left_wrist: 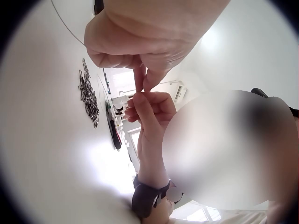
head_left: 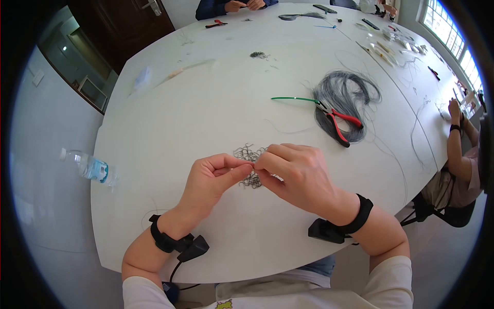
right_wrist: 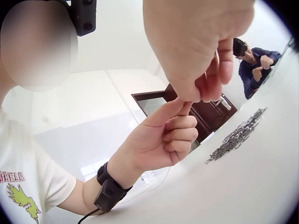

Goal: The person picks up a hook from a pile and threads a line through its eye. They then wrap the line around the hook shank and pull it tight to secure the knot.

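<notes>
Both hands meet fingertip to fingertip above a pile of small dark curved metal pieces (head_left: 249,152) on the white table. My left hand (head_left: 208,180) has thumb and forefinger pressed together, the other fingers curled behind. Its tips touch those of my right hand (head_left: 301,172), whose thumb and forefinger also pinch. In both wrist views the pinching tips meet, and whatever lies between them is too small or covered to make out. The metal pile (left_wrist: 88,95) lies beside the hands in the left wrist view, and the same pile (right_wrist: 236,135) is to the right in the right wrist view.
Red-handled pliers (head_left: 337,122) and a green strip (head_left: 293,98) lie on a grey hair-like bundle (head_left: 334,92). A water bottle (head_left: 92,169) is at the left table edge (head_left: 98,206). Another small dark pile (head_left: 258,55) lies farther back. Other people sit at the far and right sides.
</notes>
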